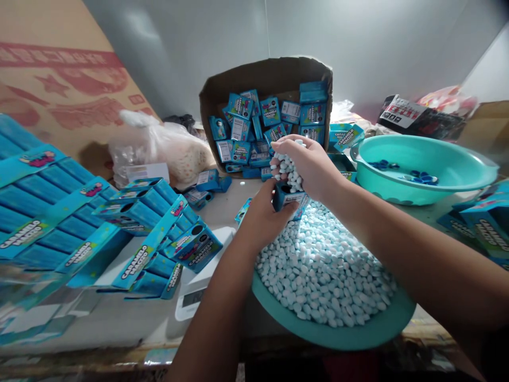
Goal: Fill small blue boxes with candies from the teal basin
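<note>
My left hand [265, 215] is wrapped round a small blue candy box [287, 197], tilted over the near basin. Right above that box, my right hand [306, 162] is cupped round a heap of pale blue candies [289, 171], some of them lying at the box's opening. Below both hands, a teal basin [342, 337] is piled high with the same candies [326, 270]. A white scale [194, 294] stands left of the basin, with blue boxes partly over it.
Behind my hands, a cardboard carton [266, 71] holds several small blue boxes. Display trays of boxes [139, 254] stack up at left. A turquoise basin [421, 159] with blue pieces inside stands at right, near more blue boxes [491, 228]. A plastic bag [167, 151] lies behind.
</note>
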{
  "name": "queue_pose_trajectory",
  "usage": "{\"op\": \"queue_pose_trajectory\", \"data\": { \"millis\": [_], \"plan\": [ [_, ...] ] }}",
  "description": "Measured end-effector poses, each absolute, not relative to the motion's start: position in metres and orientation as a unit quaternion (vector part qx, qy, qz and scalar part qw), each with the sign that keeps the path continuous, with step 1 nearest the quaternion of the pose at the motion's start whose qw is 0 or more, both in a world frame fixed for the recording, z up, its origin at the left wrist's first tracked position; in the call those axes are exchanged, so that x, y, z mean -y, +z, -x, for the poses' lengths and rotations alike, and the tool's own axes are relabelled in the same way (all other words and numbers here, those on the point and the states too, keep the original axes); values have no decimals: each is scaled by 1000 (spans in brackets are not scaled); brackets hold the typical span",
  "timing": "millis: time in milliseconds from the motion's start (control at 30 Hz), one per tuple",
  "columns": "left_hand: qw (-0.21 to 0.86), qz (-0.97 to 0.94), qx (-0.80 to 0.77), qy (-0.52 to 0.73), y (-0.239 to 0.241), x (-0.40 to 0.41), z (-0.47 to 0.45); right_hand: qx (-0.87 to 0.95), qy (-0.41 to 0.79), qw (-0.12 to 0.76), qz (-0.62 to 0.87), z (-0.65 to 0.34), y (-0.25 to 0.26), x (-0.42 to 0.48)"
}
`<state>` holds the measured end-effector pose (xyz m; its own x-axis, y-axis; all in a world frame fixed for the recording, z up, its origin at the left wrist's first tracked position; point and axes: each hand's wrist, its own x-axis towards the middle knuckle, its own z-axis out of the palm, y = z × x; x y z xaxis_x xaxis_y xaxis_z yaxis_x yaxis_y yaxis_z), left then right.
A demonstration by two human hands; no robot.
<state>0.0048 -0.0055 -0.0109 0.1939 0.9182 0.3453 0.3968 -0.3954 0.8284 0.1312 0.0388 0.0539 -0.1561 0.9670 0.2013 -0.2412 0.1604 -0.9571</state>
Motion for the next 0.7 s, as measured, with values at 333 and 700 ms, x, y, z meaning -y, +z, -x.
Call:
{"op": "queue_pose_trajectory", "data": {
  "millis": [333,700],
  "plan": [
    [314,-699,-461,446,-16,5,-4,539,551,545,329,-135,51,-40],
    [323,-704,-446,448,-12,7,-4,551,524,551,344,-134,49,-44]
  ]
}}
